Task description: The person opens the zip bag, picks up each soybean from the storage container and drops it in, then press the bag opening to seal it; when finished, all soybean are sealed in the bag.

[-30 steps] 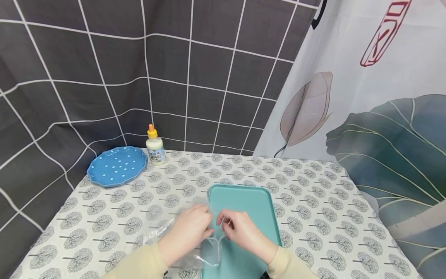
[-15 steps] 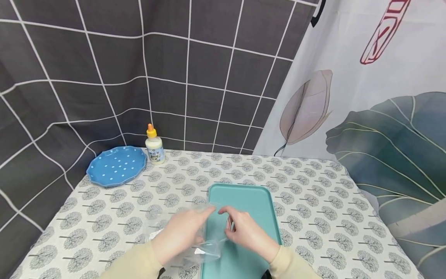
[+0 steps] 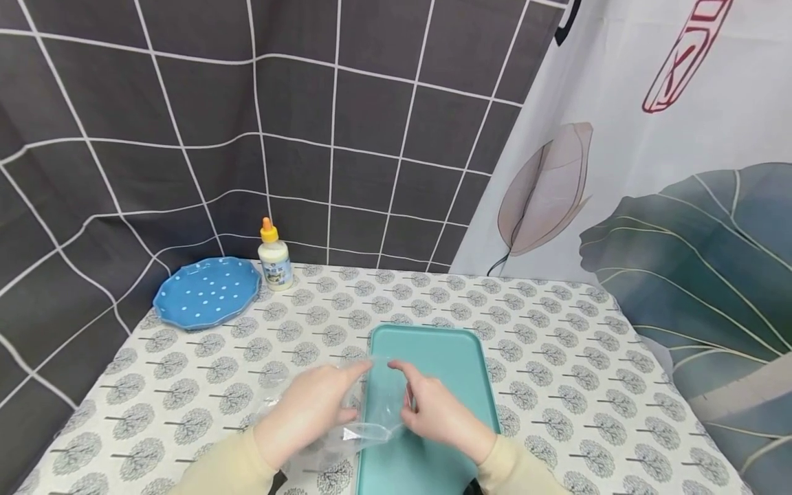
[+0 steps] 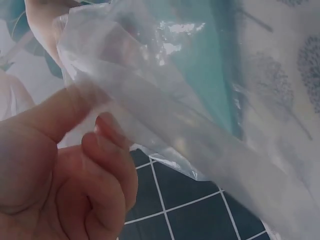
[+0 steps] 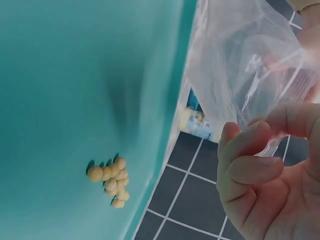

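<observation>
A clear plastic bag [image 3: 379, 412] hangs between both hands, its mouth spread over the left side of a teal tray [image 3: 439, 350]. My left hand [image 3: 312, 405] holds the bag from the left, index finger extended along the rim and thumb apart below it. In the left wrist view the film covers the tips of those digits, and the other fingers curl in. On the opposite side, my right hand [image 3: 439, 412] grips the bag's edge with bent fingers. A small cluster of round tan balls [image 5: 119, 182] lies on the tray in the right wrist view.
A blue scalloped plate with white dots [image 3: 207, 295] sits at the back left. Beside it stands a small bottle with a yellow and orange cap [image 3: 276, 258]. A tree-print cloth [image 3: 557, 385] covers the table, and a dark grid curtain [image 3: 371, 137] hangs behind.
My left hand has moved slightly left and its index finger and thumb have spread apart. The right index finger has straightened a little, and the bag's mouth has widened between the hands.
</observation>
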A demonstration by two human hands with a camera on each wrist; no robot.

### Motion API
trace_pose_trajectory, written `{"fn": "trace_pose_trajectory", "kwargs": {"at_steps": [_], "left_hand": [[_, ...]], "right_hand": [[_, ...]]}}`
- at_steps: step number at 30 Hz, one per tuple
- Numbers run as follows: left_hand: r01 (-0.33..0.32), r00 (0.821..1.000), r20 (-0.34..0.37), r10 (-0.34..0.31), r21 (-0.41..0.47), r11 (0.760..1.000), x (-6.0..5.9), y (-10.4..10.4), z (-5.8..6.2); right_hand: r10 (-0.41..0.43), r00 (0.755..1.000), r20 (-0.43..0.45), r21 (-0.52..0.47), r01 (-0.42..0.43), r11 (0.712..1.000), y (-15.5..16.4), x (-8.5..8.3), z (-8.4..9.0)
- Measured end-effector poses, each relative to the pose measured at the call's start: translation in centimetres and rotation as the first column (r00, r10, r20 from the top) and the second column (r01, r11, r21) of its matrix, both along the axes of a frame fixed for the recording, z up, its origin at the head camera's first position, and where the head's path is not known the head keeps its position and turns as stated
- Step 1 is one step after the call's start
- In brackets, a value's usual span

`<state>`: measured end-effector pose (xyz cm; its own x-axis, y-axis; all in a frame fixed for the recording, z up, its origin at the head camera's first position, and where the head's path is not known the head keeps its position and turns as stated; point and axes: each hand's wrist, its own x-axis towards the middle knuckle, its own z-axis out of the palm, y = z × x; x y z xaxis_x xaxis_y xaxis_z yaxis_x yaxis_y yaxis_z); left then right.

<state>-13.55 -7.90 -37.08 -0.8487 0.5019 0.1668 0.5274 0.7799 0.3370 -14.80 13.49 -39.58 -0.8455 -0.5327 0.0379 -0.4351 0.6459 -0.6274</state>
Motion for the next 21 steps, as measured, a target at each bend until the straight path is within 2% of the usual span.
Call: {"fn": "trace_pose_trajectory", "kwargs": {"at_steps": [3,12,18,21], "left_hand": [[0.010,0.999,0.036,-0.011,0.028,1.000,0.0,0.0,-0.1],[-0.019,0.991,0.131,0.008,0.080,0.997,-0.2,-0.3,-0.6],[-0.078,0.983,0.175,0.059,0.104,0.991,-0.1,0.1,-1.4],[-0.078,0.983,0.177,0.058,0.109,0.991,0.0,0.4,-1.7]], "right_hand": [[-0.004,0.999,0.032,-0.009,0.004,1.000,-0.2,0.1,-0.1],[0.021,0.996,0.087,-0.047,-0.017,0.999,0.2,-0.1,-0.6],[0.034,0.997,0.074,-0.087,-0.027,0.996,1.1,-0.1,-0.9],[-0.015,0.999,0.044,-0.115,0.020,0.993,1.8,-0.3,-0.9]]}}
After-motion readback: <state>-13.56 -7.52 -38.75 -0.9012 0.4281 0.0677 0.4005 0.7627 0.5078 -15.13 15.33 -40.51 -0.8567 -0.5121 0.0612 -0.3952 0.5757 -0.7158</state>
